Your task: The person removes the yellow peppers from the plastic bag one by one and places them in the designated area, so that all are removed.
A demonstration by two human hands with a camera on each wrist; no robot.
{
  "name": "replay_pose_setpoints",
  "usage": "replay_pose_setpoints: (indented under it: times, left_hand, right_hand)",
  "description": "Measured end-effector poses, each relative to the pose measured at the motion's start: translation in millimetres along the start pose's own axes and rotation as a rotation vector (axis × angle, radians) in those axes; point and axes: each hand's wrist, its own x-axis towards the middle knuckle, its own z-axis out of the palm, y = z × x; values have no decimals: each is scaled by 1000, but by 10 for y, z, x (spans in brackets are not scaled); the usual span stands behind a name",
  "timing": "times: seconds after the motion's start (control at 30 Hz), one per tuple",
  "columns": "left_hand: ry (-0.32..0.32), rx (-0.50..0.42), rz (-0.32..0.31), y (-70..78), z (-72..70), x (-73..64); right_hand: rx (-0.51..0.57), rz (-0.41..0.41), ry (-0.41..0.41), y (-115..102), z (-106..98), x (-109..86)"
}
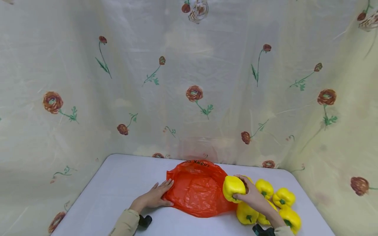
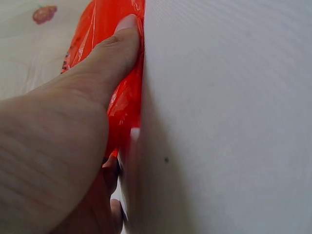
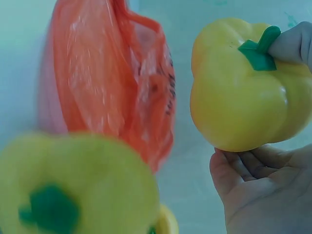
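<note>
A red plastic bag (image 1: pixel 196 193) with dark printing lies on the white table, its mouth spread. My left hand (image 1: pixel 157 195) rests on the bag's left edge with its fingers extended; in the left wrist view the thumb (image 2: pixel 119 48) lies along the red plastic. At the bag's right edge, my right hand (image 1: pixel 251 193) grips a yellow bell pepper (image 1: pixel 233 187). The right wrist view shows this pepper (image 3: pixel 239 92) between thumb and fingers, the thumb beside its green stem. Several other yellow bell peppers (image 1: pixel 283 197) sit under and around the right forearm.
The white table (image 1: pixel 127 173) is bounded at the back and sides by a hanging flowered sheet (image 1: pixel 218 131). Dark straps with devices sit at both wrists. One pepper (image 3: pixel 83 180) stands close to the right wrist camera, beside the bag.
</note>
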Motion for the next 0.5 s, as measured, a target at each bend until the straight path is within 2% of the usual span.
replay_pose_setpoints:
  times: [0.17,0.5]
  left_hand:
    - [-3,2,-2,-10,7,-1]
    - [-2,1,0,-16,-12,-11]
  right_hand:
    - [-58,28,45,123,-245,-110]
    - [-129,58,143,420,-870,-353]
